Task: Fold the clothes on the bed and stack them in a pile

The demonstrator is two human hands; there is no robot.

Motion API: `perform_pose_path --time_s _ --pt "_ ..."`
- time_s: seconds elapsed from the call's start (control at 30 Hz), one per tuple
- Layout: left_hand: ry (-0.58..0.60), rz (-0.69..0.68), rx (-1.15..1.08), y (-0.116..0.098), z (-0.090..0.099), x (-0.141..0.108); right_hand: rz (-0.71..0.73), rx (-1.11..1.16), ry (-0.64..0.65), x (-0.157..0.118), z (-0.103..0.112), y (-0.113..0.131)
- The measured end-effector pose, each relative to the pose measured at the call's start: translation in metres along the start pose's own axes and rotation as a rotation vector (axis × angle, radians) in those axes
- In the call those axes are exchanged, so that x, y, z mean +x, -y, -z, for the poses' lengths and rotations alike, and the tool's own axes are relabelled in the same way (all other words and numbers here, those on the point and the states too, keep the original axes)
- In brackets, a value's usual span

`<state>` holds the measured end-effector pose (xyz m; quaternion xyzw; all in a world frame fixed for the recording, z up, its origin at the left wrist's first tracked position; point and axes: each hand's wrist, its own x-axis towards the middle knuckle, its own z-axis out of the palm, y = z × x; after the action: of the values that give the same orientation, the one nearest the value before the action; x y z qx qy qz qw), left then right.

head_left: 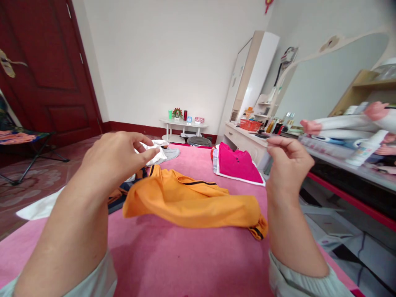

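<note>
An orange garment (185,202) with black trim is spread loosely over the pink bed cover (185,260), its near edge billowed and slightly blurred. My left hand (116,159) is above its left side, fingers bent, with a gap between thumb and forefinger and no cloth in them. Off the garment's right end is my right hand (287,159), raised, fingers curved and the thumb a little apart from them; I see nothing held there. A folded bright pink top (239,165) lies on a small pile beyond, nearer my right hand.
White and grey clothes (167,152) lie at the far left of the bed, with dark clothes (120,196) partly behind my left arm. A cluttered shelf (368,150) and a dressing table (235,134) line the right side. A folding stool (27,138) stands left.
</note>
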<state>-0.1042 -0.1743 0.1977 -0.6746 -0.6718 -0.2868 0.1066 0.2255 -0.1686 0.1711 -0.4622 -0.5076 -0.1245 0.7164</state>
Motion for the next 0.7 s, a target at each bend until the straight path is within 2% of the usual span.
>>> perform_pose_path --time_s 0.07,0.1,0.17,0.27,0.33,0.43,0.5,0.6,0.7 --pt "0.027 -0.036 -0.037 0.0 -0.004 0.002 -0.039 -0.007 0.04 -0.003 -0.006 -0.004" --pt "0.064 -0.062 -0.054 0.0 -0.01 0.004 -0.07 -0.045 0.113 -0.006 -0.011 -0.008" --pt "0.162 -0.109 -0.084 0.001 -0.027 0.011 -0.133 -0.172 0.393 -0.016 -0.021 -0.021" --pt "0.261 -0.144 -0.11 0.0 -0.066 0.019 -0.201 -0.401 0.909 -0.037 -0.035 -0.044" --pt "0.276 -0.163 -0.124 -0.002 -0.098 0.02 -0.245 -0.565 1.108 -0.053 -0.042 -0.058" --pt "0.277 -0.184 -0.185 -0.007 -0.145 0.014 -0.307 -0.806 1.156 -0.072 -0.046 -0.079" --pt "0.295 -0.193 -0.215 -0.009 -0.172 0.006 -0.329 -0.88 1.165 -0.079 -0.044 -0.092" --pt "0.323 -0.228 -0.143 -0.003 -0.204 -0.004 -0.327 -0.825 1.18 -0.085 -0.04 -0.108" --pt "0.326 -0.228 -0.06 0.009 -0.223 -0.009 -0.337 -0.682 1.141 -0.085 -0.041 -0.115"
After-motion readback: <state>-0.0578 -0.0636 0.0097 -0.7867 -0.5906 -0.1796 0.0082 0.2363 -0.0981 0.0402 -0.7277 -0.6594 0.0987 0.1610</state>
